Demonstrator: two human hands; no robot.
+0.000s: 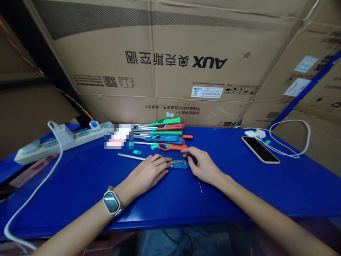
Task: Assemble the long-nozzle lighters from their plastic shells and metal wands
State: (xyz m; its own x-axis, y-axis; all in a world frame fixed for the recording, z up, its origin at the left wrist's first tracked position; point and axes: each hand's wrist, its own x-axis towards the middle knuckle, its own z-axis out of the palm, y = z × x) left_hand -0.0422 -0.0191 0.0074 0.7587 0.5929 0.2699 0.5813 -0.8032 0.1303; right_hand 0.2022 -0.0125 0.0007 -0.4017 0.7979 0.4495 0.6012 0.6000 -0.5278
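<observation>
A blue long-reach lighter [179,164] lies on the table with a clear inner part showing at its right end and its metal tube [130,156] pointing left. My left hand [153,170] lies over its middle, fingers pressed down on it and hiding much of it. Close to the lighter's right end is my right hand [204,164], its fingers bent and the thumb apart from the index finger, with nothing visible between them. A thin wire-like piece [200,186] rests on the table below the right hand. A small teal piece [137,152] sits above the tube.
Behind my hands lies a row of several lighters, among them a green one [170,121] and an orange one [173,147]. A power strip [80,137] stands at the left, a phone [261,150] with a white cable [306,142] at the right. Cardboard [170,78] walls the back.
</observation>
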